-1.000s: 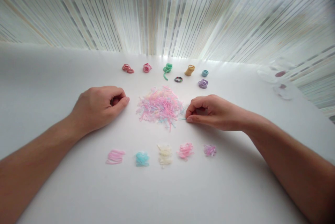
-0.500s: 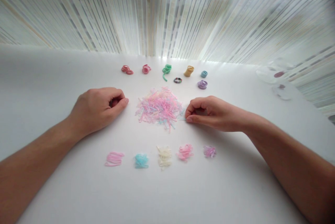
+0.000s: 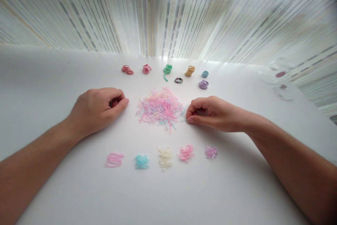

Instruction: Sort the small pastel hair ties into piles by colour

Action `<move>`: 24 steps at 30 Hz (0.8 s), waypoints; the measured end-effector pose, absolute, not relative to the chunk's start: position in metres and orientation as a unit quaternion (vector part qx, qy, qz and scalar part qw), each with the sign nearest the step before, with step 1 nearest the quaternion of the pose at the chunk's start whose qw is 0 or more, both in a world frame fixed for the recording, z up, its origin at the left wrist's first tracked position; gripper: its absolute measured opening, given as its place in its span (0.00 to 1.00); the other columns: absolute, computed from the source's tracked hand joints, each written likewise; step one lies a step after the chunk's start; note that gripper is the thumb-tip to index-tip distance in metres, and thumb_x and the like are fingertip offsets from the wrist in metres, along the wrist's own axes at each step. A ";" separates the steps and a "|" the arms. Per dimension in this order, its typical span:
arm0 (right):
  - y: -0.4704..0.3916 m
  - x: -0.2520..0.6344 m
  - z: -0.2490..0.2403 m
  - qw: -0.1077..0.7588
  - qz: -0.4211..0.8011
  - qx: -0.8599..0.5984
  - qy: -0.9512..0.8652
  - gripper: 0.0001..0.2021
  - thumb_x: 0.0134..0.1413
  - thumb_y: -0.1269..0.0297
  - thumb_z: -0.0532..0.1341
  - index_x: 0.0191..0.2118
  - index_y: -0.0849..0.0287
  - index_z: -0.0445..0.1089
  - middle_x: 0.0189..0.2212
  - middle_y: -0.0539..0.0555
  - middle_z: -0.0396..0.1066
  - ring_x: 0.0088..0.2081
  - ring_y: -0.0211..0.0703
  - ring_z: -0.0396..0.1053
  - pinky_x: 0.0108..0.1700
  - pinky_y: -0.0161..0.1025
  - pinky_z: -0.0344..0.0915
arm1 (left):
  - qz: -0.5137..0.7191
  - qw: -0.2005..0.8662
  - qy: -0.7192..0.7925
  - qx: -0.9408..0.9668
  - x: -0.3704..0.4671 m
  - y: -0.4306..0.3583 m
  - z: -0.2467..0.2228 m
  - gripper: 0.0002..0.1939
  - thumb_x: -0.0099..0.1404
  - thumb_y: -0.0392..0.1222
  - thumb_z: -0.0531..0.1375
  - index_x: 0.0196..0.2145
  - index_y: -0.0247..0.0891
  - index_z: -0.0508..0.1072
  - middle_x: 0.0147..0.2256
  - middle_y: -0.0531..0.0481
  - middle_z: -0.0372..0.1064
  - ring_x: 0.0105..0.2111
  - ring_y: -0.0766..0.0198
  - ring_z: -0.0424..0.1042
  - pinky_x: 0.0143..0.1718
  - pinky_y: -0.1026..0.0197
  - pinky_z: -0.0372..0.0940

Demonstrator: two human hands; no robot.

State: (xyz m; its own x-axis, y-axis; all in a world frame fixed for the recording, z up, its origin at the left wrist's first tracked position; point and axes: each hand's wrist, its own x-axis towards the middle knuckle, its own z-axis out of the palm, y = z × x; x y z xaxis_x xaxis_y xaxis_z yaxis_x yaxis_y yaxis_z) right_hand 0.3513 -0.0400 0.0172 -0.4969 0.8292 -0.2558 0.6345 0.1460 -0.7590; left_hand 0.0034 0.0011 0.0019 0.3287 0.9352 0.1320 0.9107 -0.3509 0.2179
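A loose heap of thin pastel rubber bands (image 3: 160,107), mostly pink and lilac, lies between my two hands. My right hand (image 3: 210,113) rests at the heap's right edge, thumb and forefinger pinched on a thin pale blue rubber band (image 3: 182,120) that sticks out to the left. To the left of the heap and apart from it, my left hand (image 3: 101,107) lies on the table with its fingers curled in and the thumb against the forefinger; nothing shows in it. Nearer me are small sorted piles: pink (image 3: 115,159), blue (image 3: 142,161), cream (image 3: 165,158), coral pink (image 3: 186,153) and lilac (image 3: 211,152).
Along the back of the white table (image 3: 168,197) sit coiled bundles in red (image 3: 127,70), pink (image 3: 146,69), green (image 3: 167,69), tan (image 3: 190,71), blue (image 3: 205,74) and purple (image 3: 203,84). A dark beaded ring (image 3: 178,80) lies among them. A string curtain (image 3: 131,14) hangs behind.
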 end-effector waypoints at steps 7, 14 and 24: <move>-0.040 0.351 0.018 0.111 0.439 -0.489 -0.746 0.10 0.60 0.55 0.65 0.38 0.57 0.76 0.33 0.53 0.78 0.34 0.44 0.72 0.36 0.41 0.68 | 0.114 0.054 0.569 0.813 0.003 0.002 0.002 0.19 0.67 0.56 0.52 0.29 0.41 0.72 0.27 0.51 0.71 0.28 0.62 0.66 0.33 0.58 0.55; -0.040 0.351 0.017 0.110 0.435 -0.490 -0.747 0.11 0.60 0.55 0.65 0.38 0.57 0.76 0.33 0.53 0.78 0.34 0.45 0.73 0.36 0.41 0.68 | 0.115 0.058 0.564 0.815 0.004 0.001 0.003 0.18 0.68 0.55 0.53 0.30 0.40 0.72 0.27 0.51 0.71 0.28 0.62 0.65 0.33 0.57 0.55; -0.040 0.350 0.019 0.109 0.437 -0.490 -0.746 0.11 0.60 0.54 0.65 0.37 0.57 0.76 0.33 0.54 0.78 0.34 0.45 0.72 0.36 0.42 0.68 | 0.117 0.055 0.571 0.811 0.003 0.002 0.002 0.19 0.67 0.56 0.52 0.29 0.41 0.73 0.28 0.50 0.72 0.28 0.61 0.67 0.33 0.58 0.55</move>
State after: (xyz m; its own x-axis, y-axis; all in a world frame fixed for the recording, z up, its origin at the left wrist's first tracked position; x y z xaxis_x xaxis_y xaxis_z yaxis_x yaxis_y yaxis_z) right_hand 0.3504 -0.0401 0.0187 -0.4953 0.8270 -0.2658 0.6365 0.1372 -0.7590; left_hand 0.0028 0.0017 0.0016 0.3208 0.9386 0.1274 0.9130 -0.3422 0.2221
